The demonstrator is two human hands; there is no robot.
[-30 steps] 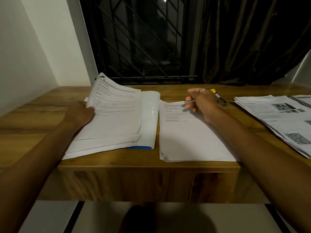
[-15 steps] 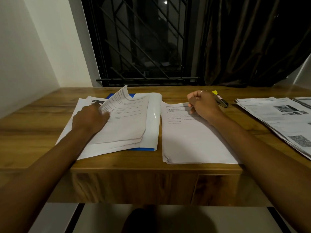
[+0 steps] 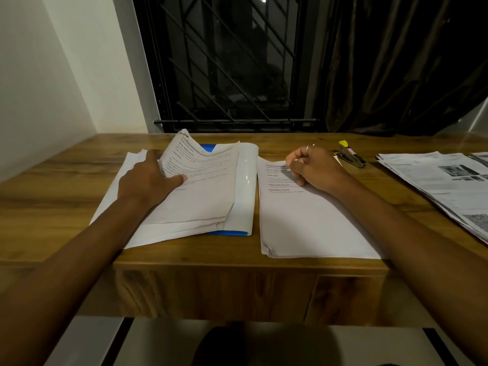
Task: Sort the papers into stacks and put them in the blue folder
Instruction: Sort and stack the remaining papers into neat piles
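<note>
A left stack of printed papers [image 3: 195,207] lies on the open blue folder [image 3: 229,233], whose pale glossy cover [image 3: 245,186] curls up along the stack's right side. My left hand [image 3: 148,180] grips the upper sheets, thumb on top and fingers under them, so they bow upward. A second stack of papers [image 3: 311,223] lies flat to the right of the folder. My right hand [image 3: 314,167] rests on that stack's top edge with its fingers curled, and seems to pinch the top sheet there.
A black stapler with a yellow tip [image 3: 352,155] lies just behind my right hand. Spread newspapers [image 3: 435,186] cover the desk's right end. The wooden desk [image 3: 52,196] meets a wall on the left and a barred window behind.
My left hand lowered the raised sheets onto the left stack and now holds them bowed with the thumb on top. My right hand's fingers curled in at the right stack's top edge.
</note>
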